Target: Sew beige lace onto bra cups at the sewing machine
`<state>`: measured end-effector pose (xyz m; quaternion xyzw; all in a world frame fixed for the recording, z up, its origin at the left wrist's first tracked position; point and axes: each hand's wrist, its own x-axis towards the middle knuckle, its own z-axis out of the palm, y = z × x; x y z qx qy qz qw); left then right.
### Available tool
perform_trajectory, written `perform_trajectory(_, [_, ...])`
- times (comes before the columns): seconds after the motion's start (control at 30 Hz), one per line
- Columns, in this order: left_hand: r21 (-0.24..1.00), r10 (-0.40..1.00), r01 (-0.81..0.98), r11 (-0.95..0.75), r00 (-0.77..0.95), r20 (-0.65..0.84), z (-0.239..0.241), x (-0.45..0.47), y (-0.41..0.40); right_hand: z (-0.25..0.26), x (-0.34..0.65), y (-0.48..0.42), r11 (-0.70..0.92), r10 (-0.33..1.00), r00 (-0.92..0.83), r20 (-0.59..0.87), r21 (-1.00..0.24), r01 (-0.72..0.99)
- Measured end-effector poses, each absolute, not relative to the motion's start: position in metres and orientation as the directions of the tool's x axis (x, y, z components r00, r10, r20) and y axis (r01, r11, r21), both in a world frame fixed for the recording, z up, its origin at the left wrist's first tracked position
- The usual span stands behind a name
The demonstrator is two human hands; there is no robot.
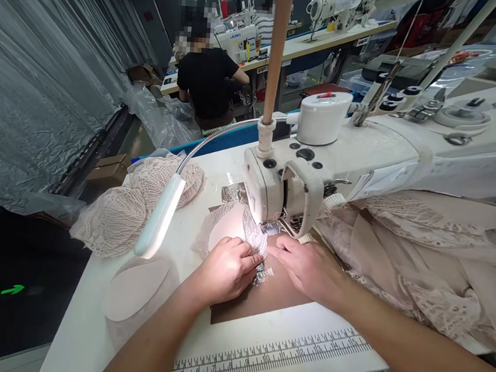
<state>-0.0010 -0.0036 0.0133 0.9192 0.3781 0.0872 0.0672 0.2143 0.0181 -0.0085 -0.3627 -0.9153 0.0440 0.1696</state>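
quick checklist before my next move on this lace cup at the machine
1. Left hand on the lace cup, right hand flat beside it: ok.
2. Fingers clear of the presser foot: right fingertips lie close by it, cannot tell.
3. Lamp lights the work: ok.
4. Lace edge under the foot: hidden by the machine head, cannot tell.
5. Fabric pile kept off the work: lies right beside the right hand, not ok.

Two hands are counted: left hand (225, 270), right hand (305, 267). Three sewing machines are seen: one near machine (360, 154), two far machines (238, 38) (337, 8). Three lace cups are found: two piled cups (113, 222) (170, 176), one cup (228, 231) at the needle. One lamp (160, 216), one ruler (270, 355) and one person in black (206, 81) are noted
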Motion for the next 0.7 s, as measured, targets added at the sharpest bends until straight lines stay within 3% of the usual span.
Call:
perform_trajectory(0.1, [0.201,0.694,0.668,-0.716,0.712,0.107,0.015,-0.001,-0.004,-0.007,0.213,0.018,0.691,0.721,-0.633,0.282,-0.218,0.689])
perform_trajectory(0.27, [0.223,0.675,0.645,-0.731,0.730,0.105,0.017,0.002,-0.005,0.000,0.211,0.018,0.728,0.685,-0.700,0.203,-0.201,0.655])
perform_trajectory(0.5, [0.053,0.686,0.686,-0.725,0.715,0.133,0.012,0.005,0.002,-0.005,0.211,0.016,0.724,0.687,-0.687,0.235,-0.149,0.673])
perform_trajectory(0.7, [0.076,0.672,0.668,-0.740,0.730,0.121,0.005,-0.002,0.004,-0.004,0.209,0.014,0.705,0.706,-0.672,0.224,-0.127,0.698])
